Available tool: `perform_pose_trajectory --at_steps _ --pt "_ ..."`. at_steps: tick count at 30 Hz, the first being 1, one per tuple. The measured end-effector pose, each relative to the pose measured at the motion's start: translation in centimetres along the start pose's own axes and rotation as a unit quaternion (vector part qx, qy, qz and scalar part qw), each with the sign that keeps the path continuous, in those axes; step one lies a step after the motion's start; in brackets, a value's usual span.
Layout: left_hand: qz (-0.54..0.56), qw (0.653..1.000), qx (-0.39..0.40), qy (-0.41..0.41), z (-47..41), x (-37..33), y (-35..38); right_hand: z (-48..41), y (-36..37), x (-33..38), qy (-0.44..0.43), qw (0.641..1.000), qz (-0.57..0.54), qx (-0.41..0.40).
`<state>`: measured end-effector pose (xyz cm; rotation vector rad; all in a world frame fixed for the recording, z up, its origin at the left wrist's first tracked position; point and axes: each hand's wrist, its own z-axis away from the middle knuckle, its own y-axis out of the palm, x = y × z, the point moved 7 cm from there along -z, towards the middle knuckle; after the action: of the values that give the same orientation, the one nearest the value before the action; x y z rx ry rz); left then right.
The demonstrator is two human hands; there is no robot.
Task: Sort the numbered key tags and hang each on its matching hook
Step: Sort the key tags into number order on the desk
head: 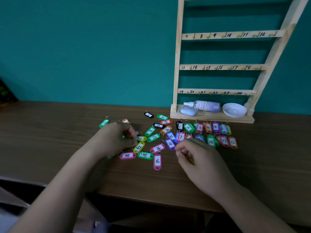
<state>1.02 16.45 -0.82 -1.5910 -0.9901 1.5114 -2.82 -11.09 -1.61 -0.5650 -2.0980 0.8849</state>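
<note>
Piled, turned tags (157, 161) may be misread and hung wrong. They are spread on the table (50, 132) mid-frame, the rack (218, 68) at upper right. The left hand (116, 140) is curled at a yellow tag (141, 138), the right hand (196, 155) curled too; pinching cannot be told. A bottle (205, 105) and bowl (234, 109) are set under the hooks (194, 36).

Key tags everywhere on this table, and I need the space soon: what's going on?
A person is sorting numbered key tags on the table. Low-numbered tags lie lined up before the wooden hook rack, whose visible hooks are bare; the rest lie jumbled. The left hand and right hand work among them, both curled; what they hold is unclear.
</note>
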Motion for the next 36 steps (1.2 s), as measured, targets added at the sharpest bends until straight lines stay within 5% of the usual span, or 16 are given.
perform_pose_trajectory --at_steps 18,24,36 --pt "-0.034 0.999 -0.003 0.039 -0.2 -1.8 0.4 0.2 0.8 0.7 -0.017 0.999 -0.003 0.027" --pt "-0.005 0.995 -0.098 0.004 -0.9 0.5 -1.6 0.2 0.8 0.6 -0.02 0.999 0.0 0.028" --pt "-0.044 0.994 -0.066 -0.076 -0.6 5.6 -3.4 0.3 0.9 0.9 -0.016 0.999 -0.003 0.034"
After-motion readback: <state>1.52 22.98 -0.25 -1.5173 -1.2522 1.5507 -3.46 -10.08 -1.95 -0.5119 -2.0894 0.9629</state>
